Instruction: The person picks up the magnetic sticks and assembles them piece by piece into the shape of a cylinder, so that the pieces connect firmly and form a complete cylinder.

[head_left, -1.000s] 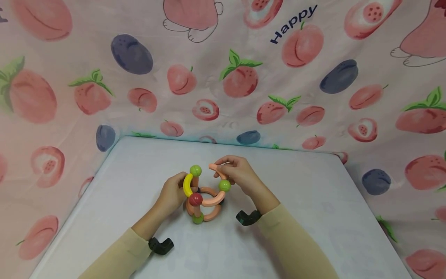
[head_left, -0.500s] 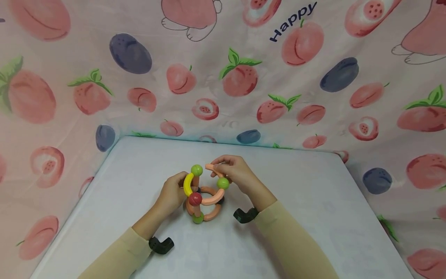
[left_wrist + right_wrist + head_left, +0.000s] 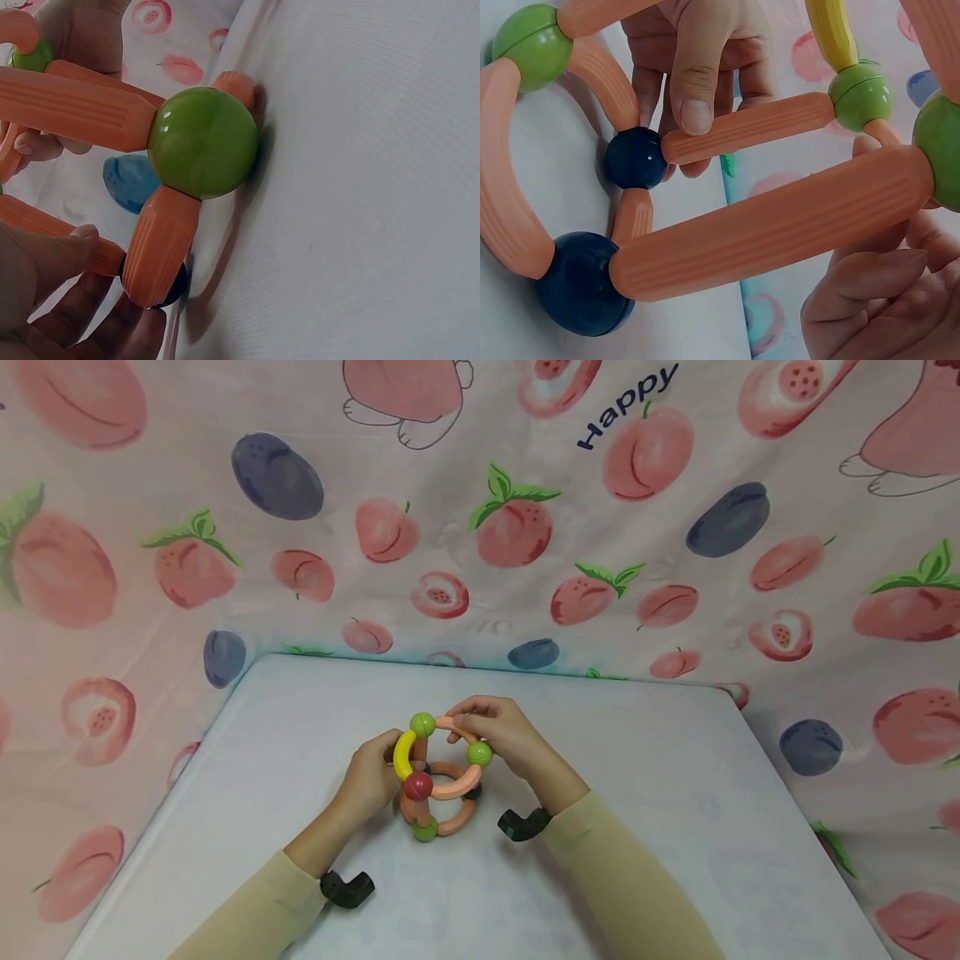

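Note:
A frame of magnetic rods and balls stands on the white table: a lower ring of orange curved rods [image 3: 459, 818] with uprights carrying an upper ring. My left hand [image 3: 370, 774] holds an upright orange rod [image 3: 754, 127] between a dark blue ball [image 3: 635, 157] and a green ball [image 3: 861, 97]. Pinched in my right hand [image 3: 501, 732] is an orange curved rod [image 3: 452, 724], its left end right at the upper left green ball [image 3: 422, 724], its other end at the right green ball [image 3: 478, 753]. A yellow curved rod [image 3: 403, 756] and a red ball [image 3: 417, 786] complete the upper ring's left and front.
The white tabletop [image 3: 660, 793] spreads around the frame. A fruit-print cloth [image 3: 450, 527] rises behind the table and along its sides. Black wrist cameras sit at both cuffs, the left one [image 3: 347, 889] low over the table.
My right hand has moved slightly left with the orange curved rod. The gap between the rod's end and the upper left green ball has closed. My left hand has stayed in place.

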The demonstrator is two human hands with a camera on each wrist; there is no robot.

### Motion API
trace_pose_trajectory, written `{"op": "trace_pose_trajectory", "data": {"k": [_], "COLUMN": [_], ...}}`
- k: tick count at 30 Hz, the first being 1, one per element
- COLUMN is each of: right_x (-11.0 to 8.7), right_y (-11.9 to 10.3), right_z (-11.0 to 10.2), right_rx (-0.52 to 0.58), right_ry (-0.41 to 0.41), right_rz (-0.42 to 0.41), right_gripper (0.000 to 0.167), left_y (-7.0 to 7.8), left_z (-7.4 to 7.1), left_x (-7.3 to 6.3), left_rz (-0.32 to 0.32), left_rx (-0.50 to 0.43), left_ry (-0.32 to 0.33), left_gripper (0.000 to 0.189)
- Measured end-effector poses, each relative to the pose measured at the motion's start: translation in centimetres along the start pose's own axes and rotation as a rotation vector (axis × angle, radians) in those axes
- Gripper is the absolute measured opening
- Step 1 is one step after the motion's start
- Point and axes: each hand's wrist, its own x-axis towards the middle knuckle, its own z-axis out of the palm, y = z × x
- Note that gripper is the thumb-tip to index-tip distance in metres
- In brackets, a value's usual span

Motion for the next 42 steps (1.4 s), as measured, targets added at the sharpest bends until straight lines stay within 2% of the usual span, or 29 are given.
{"op": "trace_pose_trajectory", "data": {"k": [4,8,13,18,22,27,33,38,42], "right_x": [-0.1,-0.3,-1.0,-1.9,-2.6,-3.2,-3.9,-4.6,-4.9], "right_y": [0.0,0.1,0.6,1.5,2.6,4.0,5.6,6.3,6.5], "right_z": [-0.1,-0.5,-1.3,-2.1,-2.4,-2.6,-2.3,-1.9,-1.8], "right_rx": [-0.007,-0.032,-0.036,-0.007,0.027,0.124,0.164,0.202,0.234], "right_ry": [0.0,0.042,0.097,0.102,0.097,0.076,0.019,-0.019,-0.024], "right_rz": [0.004,0.045,0.087,0.105,0.127,0.163,0.198,0.192,0.182], "right_gripper": [0.027,0.034,0.039,0.047,0.051,0.058,0.074,0.082,0.079], "left_y": [0.1,0.1,0.3,0.8,1.2,1.7,1.9,1.7,1.9], "left_z": [0.0,-0.1,-0.8,-1.6,-2.1,-2.5,-2.7,-2.5,-2.3], "left_x": [0.0,-0.4,-1.3,-2.5,-3.4,-4.4,-5.6,-6.2,-6.1], "left_rz": [-0.005,-0.028,-0.081,-0.152,-0.215,-0.283,-0.365,-0.382,-0.375], "left_rx": [-0.002,-0.003,0.013,-0.005,-0.046,-0.103,-0.254,-0.343,-0.364], "left_ry": [-0.002,-0.008,-0.015,-0.046,-0.08,-0.127,-0.167,-0.182,-0.18], "left_gripper": [0.026,0.028,0.035,0.041,0.043,0.046,0.049,0.051,0.05]}}
